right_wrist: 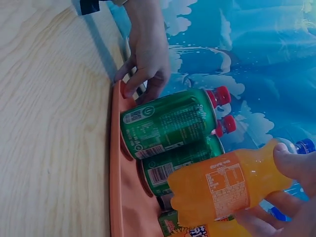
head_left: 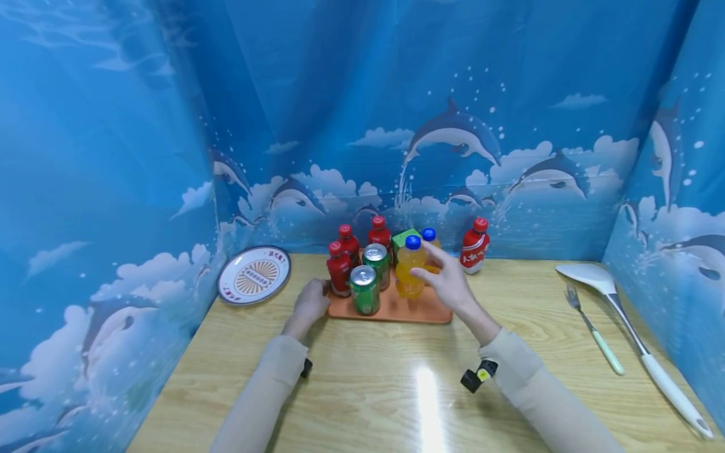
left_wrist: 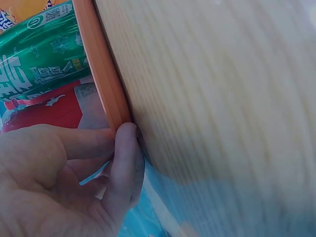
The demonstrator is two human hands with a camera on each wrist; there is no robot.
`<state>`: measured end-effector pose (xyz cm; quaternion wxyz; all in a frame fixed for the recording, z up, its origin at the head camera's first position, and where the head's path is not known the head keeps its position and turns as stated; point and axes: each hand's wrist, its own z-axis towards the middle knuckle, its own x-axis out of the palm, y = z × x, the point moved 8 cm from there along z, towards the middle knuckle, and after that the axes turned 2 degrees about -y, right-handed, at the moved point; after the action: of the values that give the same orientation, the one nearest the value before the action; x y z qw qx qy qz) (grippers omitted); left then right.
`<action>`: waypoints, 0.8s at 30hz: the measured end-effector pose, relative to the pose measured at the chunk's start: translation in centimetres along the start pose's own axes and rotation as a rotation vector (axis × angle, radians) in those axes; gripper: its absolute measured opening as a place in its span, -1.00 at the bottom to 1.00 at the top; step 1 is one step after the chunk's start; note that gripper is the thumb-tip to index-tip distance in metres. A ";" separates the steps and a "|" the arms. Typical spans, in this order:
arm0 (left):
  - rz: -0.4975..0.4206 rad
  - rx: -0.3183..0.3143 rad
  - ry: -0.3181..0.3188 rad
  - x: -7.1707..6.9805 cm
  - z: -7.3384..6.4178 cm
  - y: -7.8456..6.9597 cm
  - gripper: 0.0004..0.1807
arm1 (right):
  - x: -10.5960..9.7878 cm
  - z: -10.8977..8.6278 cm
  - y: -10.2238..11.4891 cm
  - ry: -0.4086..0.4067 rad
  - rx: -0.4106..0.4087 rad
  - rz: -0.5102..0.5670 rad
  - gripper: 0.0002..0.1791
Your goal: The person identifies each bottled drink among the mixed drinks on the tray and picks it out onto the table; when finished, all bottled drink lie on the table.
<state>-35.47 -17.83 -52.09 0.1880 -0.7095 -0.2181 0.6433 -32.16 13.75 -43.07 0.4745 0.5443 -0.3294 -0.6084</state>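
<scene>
An orange tray (head_left: 430,309) holds several drinks. My left hand (head_left: 311,303) grips its left end, thumb and fingers pinching the rim in the left wrist view. With my right hand (head_left: 453,286) I hold an orange soda bottle (right_wrist: 222,187) with a blue cap by its upper part; its base looks raised off the tray. Behind it stands a second orange soda bottle (head_left: 428,234), partly covered by that hand. Two green soda cans (head_left: 365,296) stand left of the held bottle, near three red-capped bottles (head_left: 340,272). A green box (head_left: 403,238) sits at the tray's back.
Right of the tray stands another red bottle (head_left: 474,246) on the wooden table (head_left: 362,377). A patterned plate (head_left: 277,264) lies at the back left. On the right are a fork (head_left: 595,333) and a long-handled spatula (head_left: 629,327). A dolphin-printed curtain (head_left: 340,94) encloses the table.
</scene>
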 end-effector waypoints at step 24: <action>-0.045 -0.020 0.013 0.1 -0.2 0.0 -0.35 | -1.6 0.2 -0.5 0.169 0.002 0.161 -0.29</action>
<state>-35.30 -17.77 -52.13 0.1967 -0.7105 -0.2390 0.6320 -32.54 15.42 -42.90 0.5474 0.5658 -0.3316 -0.5199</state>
